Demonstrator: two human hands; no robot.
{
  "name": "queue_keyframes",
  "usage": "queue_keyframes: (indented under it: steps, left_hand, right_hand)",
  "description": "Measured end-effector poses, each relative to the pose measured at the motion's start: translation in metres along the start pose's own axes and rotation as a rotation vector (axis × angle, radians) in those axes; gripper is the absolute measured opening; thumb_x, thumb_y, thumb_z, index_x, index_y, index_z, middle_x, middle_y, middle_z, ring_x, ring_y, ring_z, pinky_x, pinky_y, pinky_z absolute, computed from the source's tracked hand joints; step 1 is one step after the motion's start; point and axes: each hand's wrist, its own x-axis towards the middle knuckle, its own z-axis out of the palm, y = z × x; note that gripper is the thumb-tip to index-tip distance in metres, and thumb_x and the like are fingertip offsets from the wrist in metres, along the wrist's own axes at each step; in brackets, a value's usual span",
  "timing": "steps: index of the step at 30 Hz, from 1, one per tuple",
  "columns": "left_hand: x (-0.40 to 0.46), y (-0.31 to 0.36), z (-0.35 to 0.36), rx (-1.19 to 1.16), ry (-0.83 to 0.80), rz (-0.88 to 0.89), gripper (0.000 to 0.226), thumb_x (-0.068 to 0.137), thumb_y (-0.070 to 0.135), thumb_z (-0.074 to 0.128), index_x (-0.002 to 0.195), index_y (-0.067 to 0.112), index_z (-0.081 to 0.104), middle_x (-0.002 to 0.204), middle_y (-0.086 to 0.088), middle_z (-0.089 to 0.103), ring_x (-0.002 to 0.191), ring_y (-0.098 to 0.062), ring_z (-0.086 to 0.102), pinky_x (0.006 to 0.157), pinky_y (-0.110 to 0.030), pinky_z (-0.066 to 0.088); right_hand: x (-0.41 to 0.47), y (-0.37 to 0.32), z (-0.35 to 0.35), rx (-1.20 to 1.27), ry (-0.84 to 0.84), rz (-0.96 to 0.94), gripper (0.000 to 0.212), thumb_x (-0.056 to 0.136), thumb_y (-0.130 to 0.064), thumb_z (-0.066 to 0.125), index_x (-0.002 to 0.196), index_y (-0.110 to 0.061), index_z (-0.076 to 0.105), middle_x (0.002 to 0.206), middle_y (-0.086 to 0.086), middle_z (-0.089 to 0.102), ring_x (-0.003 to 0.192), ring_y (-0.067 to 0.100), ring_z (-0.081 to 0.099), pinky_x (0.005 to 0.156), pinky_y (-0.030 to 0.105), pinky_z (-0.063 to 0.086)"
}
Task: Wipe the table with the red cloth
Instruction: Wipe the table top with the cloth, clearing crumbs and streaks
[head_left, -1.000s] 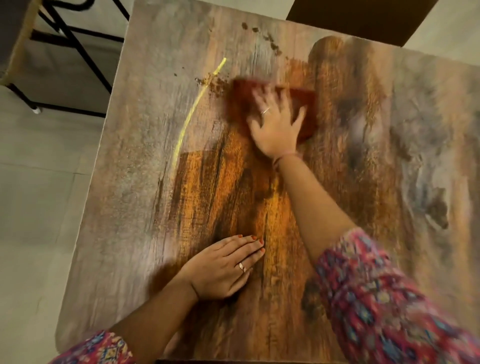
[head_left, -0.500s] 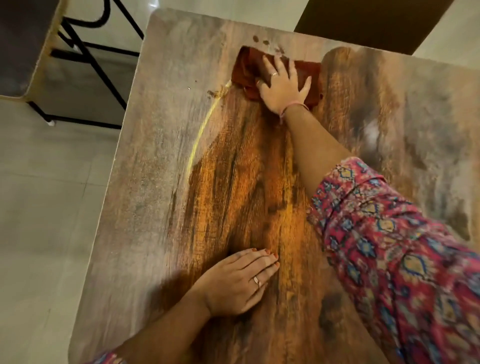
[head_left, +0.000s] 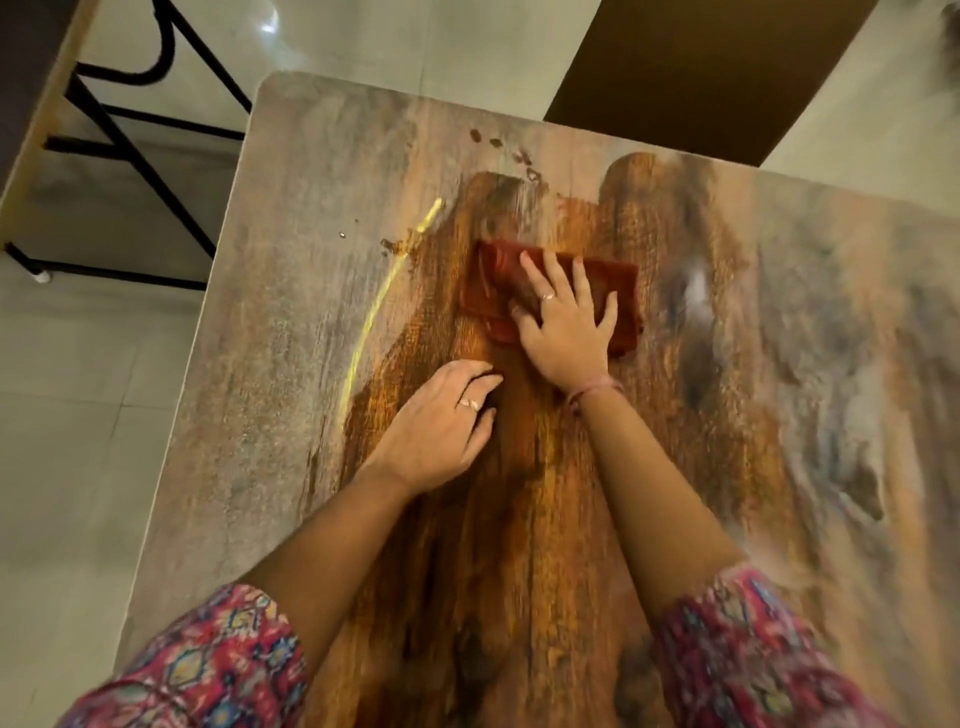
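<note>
The folded red cloth (head_left: 491, 291) lies flat on the wood-grain table (head_left: 291, 364), a little past its middle. My right hand (head_left: 566, 327) presses down on the cloth with spread, straight fingers. Just below and to the left of it, my left hand (head_left: 441, 421) rests palm down on the bare tabletop, fingers together, close to the right wrist. A thin yellow streak (head_left: 384, 296) curves across the table left of the cloth. Brown crumbs (head_left: 519, 156) lie near the far edge, beyond the cloth.
A black metal chair frame (head_left: 130, 150) stands on the tiled floor beyond the table's left edge. A dark brown panel (head_left: 701, 78) sits behind the far edge. The table's left edge and far left corner are in view.
My right hand has pulled the cloth back from the far edge toward me. My left hand has slid forward on the table to sit near the right wrist.
</note>
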Motion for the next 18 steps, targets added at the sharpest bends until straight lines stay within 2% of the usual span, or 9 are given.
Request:
queue_keyframes:
  steps: [2,5,8,11,15,18]
  left_hand:
    - [-0.002,-0.001,0.005,0.029,-0.044,0.005,0.036,0.092,0.020,0.055,0.121,0.000,0.059,0.122,-0.017,0.059,0.118,-0.032,0.053,0.106,-0.041,0.040]
    - [-0.002,-0.004,0.010,0.057,-0.021,0.018,0.038,0.094,0.026,0.047,0.122,0.003,0.059,0.122,-0.013,0.059,0.118,-0.028,0.052,0.107,-0.038,0.038]
    - [0.001,-0.005,0.012,0.108,-0.006,0.061,0.039,0.094,0.027,0.046,0.121,0.003,0.061,0.120,-0.011,0.062,0.116,-0.026,0.054,0.106,-0.038,0.040]
    - [0.001,-0.007,0.014,0.094,-0.009,0.046,0.038,0.094,0.026,0.048,0.121,0.003,0.061,0.121,-0.012,0.062,0.117,-0.027,0.056,0.104,-0.039,0.042]
    - [0.001,-0.007,0.013,0.108,0.008,0.069,0.037,0.093,0.025,0.047,0.119,0.003,0.063,0.119,-0.012,0.063,0.114,-0.027,0.058,0.104,-0.037,0.043]
    - [0.003,-0.007,0.012,0.113,0.020,0.072,0.038,0.093,0.026,0.047,0.119,0.003,0.063,0.120,-0.013,0.064,0.114,-0.026,0.058,0.104,-0.036,0.043]
  right_hand:
    - [0.061,0.005,-0.012,0.010,0.009,0.040,0.056,0.096,-0.043,0.038,0.148,-0.043,0.018,0.159,-0.014,0.012,0.147,0.017,0.002,0.113,0.060,-0.003]
    - [0.151,0.008,-0.034,0.039,-0.015,0.117,0.055,0.097,-0.045,0.033,0.149,-0.041,0.017,0.160,-0.011,0.008,0.148,0.019,-0.001,0.113,0.062,-0.005]
    - [0.195,0.000,-0.042,0.048,-0.035,0.187,0.055,0.098,-0.045,0.032,0.150,-0.041,0.014,0.161,-0.011,0.004,0.148,0.020,-0.004,0.113,0.062,-0.005]
    - [0.162,-0.014,-0.029,0.023,0.001,0.060,0.056,0.098,-0.042,0.036,0.150,-0.038,0.017,0.160,-0.010,0.009,0.148,0.021,0.001,0.114,0.060,-0.002]
    - [0.050,-0.006,0.002,-0.017,0.044,-0.200,0.056,0.094,-0.047,0.035,0.148,-0.043,0.019,0.159,-0.015,0.013,0.148,0.016,0.006,0.113,0.057,-0.001]
    - [0.041,0.023,-0.003,-0.056,0.021,-0.209,0.057,0.092,-0.049,0.034,0.147,-0.048,0.016,0.158,-0.018,0.012,0.147,0.013,0.006,0.113,0.055,0.000]
